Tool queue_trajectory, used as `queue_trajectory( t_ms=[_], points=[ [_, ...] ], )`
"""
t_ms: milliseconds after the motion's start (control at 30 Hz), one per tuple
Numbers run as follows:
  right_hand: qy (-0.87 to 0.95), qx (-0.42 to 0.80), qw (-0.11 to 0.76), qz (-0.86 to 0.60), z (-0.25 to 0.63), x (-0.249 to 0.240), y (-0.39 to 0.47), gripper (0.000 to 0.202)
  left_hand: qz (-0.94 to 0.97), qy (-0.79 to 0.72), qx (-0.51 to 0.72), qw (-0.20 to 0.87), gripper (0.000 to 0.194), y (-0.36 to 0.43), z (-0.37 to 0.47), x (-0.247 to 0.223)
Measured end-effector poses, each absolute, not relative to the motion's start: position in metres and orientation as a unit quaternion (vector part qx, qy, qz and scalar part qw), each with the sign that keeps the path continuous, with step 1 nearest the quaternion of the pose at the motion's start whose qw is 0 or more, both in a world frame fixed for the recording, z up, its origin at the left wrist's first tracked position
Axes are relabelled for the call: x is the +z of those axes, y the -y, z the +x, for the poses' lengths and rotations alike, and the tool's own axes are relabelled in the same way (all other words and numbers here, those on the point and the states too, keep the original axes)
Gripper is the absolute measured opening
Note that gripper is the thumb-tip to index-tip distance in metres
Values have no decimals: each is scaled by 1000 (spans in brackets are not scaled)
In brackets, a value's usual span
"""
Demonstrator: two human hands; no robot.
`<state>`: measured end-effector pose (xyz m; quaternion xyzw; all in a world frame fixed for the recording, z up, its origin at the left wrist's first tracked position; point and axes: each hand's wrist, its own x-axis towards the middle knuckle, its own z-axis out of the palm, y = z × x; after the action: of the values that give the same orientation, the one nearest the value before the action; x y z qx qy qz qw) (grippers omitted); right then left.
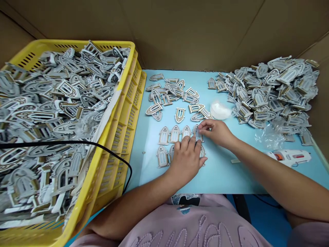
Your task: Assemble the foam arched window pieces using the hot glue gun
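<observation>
Two short rows of small arched window frames lie back side up in front of me, among them a grey frame [163, 136] in the far row and another frame [162, 156] in the near row. My left hand [187, 156] rests palm down across the rows, fingers stretched out, hiding part of the near row. With thumb and forefinger pinched together, my right hand [214, 132] is at the rightmost frame [196, 132] of the far row. What the pinch holds, if anything, is too small to make out.
At left stands a yellow crate [128, 85] heaped with frames, a black cable [102, 145] crossing it. Loose frames [180, 115] lie behind the rows, beside a whitish translucent pile [220, 109]. A big frame heap [272, 92], crumpled clear plastic [271, 135] and a white glue gun [293, 156] occupy the right.
</observation>
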<state>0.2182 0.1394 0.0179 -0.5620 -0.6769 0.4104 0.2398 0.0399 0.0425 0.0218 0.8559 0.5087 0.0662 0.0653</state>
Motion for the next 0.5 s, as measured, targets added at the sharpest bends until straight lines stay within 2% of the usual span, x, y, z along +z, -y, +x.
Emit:
queue_trajectory(
  t_ms=[300,500],
  points=[
    [763,287,222,-534,216,9,-138,9,853,-515,51,75,55,-41,41,24],
    [805,215,193,-518,217,2,-129,20,852,-516,46,75,55,-41,40,26]
  ],
)
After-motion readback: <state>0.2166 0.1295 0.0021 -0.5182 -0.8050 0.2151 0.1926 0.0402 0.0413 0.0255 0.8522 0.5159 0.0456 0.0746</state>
